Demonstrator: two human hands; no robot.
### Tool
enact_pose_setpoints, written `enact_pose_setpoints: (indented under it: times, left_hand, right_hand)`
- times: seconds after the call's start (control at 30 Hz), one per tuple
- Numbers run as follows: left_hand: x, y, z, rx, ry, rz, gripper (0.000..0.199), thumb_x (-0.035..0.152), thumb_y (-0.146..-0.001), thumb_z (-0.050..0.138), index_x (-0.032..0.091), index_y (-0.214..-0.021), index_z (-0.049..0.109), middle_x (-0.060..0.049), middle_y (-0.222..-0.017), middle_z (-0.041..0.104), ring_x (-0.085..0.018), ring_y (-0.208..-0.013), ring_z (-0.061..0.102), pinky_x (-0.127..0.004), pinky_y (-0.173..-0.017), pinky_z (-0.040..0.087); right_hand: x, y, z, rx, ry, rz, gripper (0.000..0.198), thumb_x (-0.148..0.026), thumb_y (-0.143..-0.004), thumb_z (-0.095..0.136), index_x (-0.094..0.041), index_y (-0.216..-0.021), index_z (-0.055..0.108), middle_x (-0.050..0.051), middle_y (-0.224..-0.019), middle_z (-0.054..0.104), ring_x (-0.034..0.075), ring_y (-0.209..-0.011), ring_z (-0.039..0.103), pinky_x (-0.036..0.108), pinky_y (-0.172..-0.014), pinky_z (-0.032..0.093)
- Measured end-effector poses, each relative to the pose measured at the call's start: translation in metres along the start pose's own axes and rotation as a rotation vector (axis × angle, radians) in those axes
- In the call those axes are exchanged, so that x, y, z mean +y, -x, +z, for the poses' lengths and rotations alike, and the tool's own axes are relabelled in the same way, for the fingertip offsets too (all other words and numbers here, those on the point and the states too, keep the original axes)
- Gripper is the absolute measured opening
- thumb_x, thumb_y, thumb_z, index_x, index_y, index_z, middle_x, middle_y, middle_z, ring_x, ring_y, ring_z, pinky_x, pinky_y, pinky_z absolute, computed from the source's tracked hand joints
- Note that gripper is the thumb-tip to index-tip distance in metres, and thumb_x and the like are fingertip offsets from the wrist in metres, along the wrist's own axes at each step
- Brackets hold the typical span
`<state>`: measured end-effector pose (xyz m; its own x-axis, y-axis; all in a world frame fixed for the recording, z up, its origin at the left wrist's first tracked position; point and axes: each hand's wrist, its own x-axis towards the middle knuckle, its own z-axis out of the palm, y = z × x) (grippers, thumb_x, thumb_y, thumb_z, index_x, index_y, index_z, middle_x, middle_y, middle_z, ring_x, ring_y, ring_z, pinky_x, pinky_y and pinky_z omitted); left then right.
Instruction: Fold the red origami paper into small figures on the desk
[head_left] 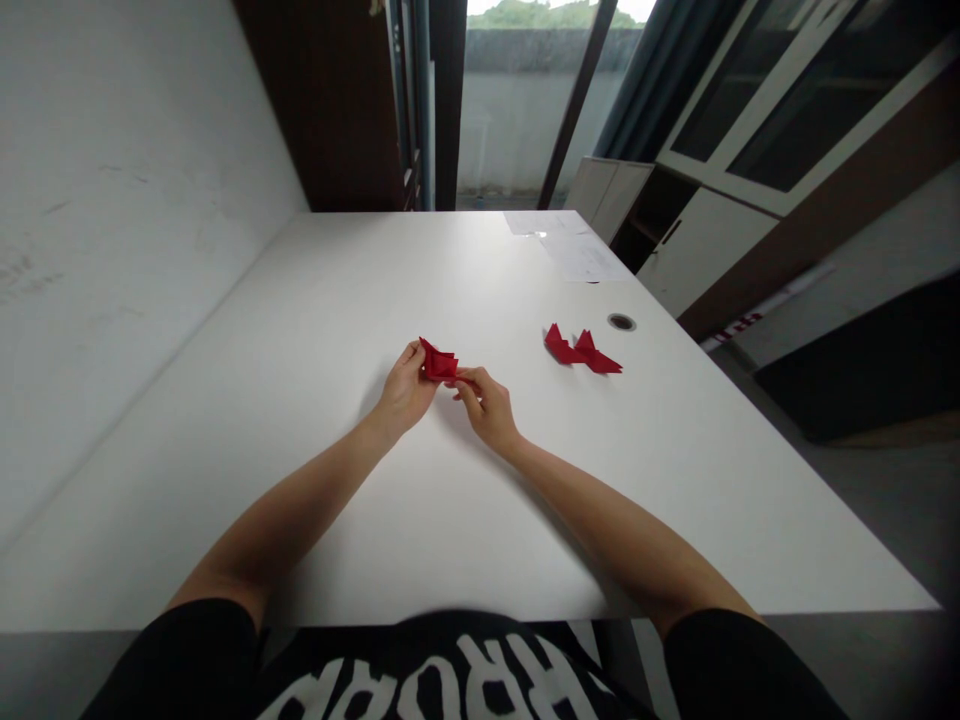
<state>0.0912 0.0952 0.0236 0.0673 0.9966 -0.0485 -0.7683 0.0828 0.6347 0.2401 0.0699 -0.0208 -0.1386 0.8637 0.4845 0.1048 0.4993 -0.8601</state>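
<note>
A folded red paper piece [439, 362], like an origami shape with pointed corners, is held between both hands above the white table. My left hand [406, 390] grips its left side, with the thumb and fingers closed on it. At its lower right edge, my right hand [488, 408] pinches the paper between thumb and fingers. Parts of the fingertips are hidden by the folds. To the right, a second folded red paper shape [583, 350] with several points lies on the table, apart from both hands.
The white table [360, 290] runs along a white wall [135, 180] on the left. White paper sheets [577, 250] lie at its far right corner. A round cable hole [621, 322] is near the right edge. Cabinets [701, 240] stand beyond on the right.
</note>
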Motion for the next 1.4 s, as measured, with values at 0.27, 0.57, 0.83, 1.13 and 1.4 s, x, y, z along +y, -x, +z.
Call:
enact_pose_setpoints:
  times: [0.27,0.57,0.83,1.13,1.4]
  left_hand:
    - [-0.001,0.004,0.004,0.025,0.027,-0.018,0.018,0.019,-0.097,0.057,0.019,-0.08,0.059,0.0,-0.08,0.063,-0.013,-0.078,0.063,-0.03,-0.087,0.05]
    - [-0.004,0.007,-0.003,-0.036,-0.081,-0.012,0.018,0.017,-0.085,0.07,0.022,-0.1,0.061,0.0,-0.089,0.064,-0.014,-0.085,0.064,-0.028,-0.083,0.049]
    - [-0.007,-0.002,-0.011,0.03,-0.182,0.059,0.018,0.004,-0.081,0.061,0.02,-0.09,0.061,0.0,-0.086,0.064,-0.013,-0.081,0.062,-0.028,-0.084,0.048]
    - [-0.006,-0.004,-0.007,0.14,-0.083,0.029,0.016,0.006,-0.087,0.055,0.018,-0.083,0.065,-0.001,-0.082,0.066,-0.012,-0.079,0.061,-0.025,-0.08,0.047]
    - [-0.011,0.003,-0.002,0.128,-0.099,0.035,0.012,0.008,-0.087,0.059,0.019,-0.085,0.064,-0.002,-0.084,0.069,-0.014,-0.08,0.064,-0.027,-0.081,0.047]
  right_hand:
    - [-0.004,0.001,0.001,0.032,0.07,0.055,0.025,-0.043,-0.099,0.055,-0.026,-0.114,0.063,0.005,-0.103,0.07,0.018,-0.086,0.067,0.034,-0.07,0.061]
    - [0.004,-0.011,0.004,0.066,-0.38,0.212,0.021,-0.04,-0.084,0.074,-0.025,-0.093,0.063,0.001,-0.094,0.064,0.017,-0.087,0.059,0.031,-0.073,0.053]
    - [0.005,-0.014,0.001,0.055,-0.692,0.374,0.022,-0.028,-0.075,0.079,-0.026,-0.085,0.06,-0.003,-0.085,0.058,0.013,-0.079,0.054,0.027,-0.076,0.048]
    - [-0.003,-0.016,-0.003,-0.059,-0.489,0.23,0.033,-0.035,-0.081,0.074,-0.028,-0.111,0.061,0.002,-0.101,0.066,0.02,-0.1,0.061,0.037,-0.092,0.051]
    - [-0.008,-0.008,0.0,-0.008,-0.087,0.041,0.044,-0.04,-0.087,0.072,-0.032,-0.127,0.058,0.006,-0.125,0.065,0.024,-0.116,0.06,0.044,-0.101,0.049]
